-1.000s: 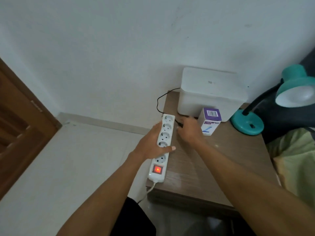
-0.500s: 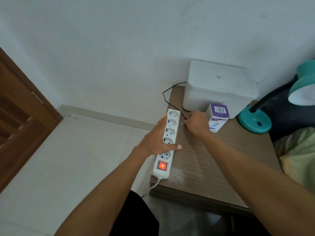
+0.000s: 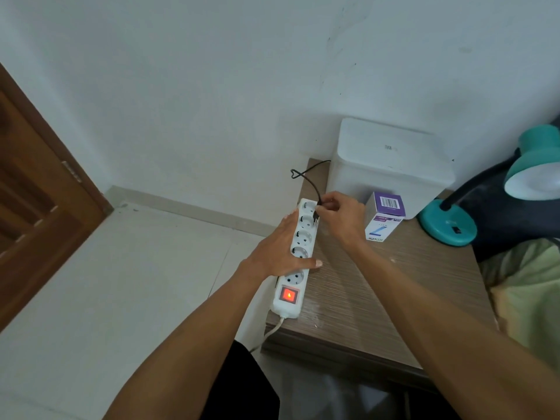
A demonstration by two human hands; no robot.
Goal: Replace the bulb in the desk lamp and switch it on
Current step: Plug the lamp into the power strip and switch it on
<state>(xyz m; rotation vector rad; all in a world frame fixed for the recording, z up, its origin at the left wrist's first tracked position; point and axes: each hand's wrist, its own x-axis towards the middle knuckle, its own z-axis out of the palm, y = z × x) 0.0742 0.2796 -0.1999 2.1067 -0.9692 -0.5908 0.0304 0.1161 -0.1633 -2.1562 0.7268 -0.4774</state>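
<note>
A white power strip [image 3: 298, 237] with a lit red switch [image 3: 288, 295] lies along the left edge of the wooden table [image 3: 394, 292]. My left hand [image 3: 280, 251] grips its side, thumb across the top. My right hand [image 3: 342, 215] pinches the black plug [image 3: 316, 214] just above the strip's far sockets, pins pointing down. Its black cord [image 3: 306, 177] loops back toward the wall. The teal desk lamp [image 3: 448, 227] stands at the right, its shade [image 3: 536, 174] showing a white inside. A purple and white bulb box [image 3: 385, 216] stands between hand and lamp.
A white box-shaped appliance [image 3: 391, 165] sits at the back of the table against the wall. A wooden door [image 3: 39, 201] is at the left, pale floor tiles below. Green bedding [image 3: 527, 292] and a dark cushion lie to the right of the table.
My right hand has lifted the plug off the table and brought it over the strip's far sockets. My left hand has kept its hold on the strip.
</note>
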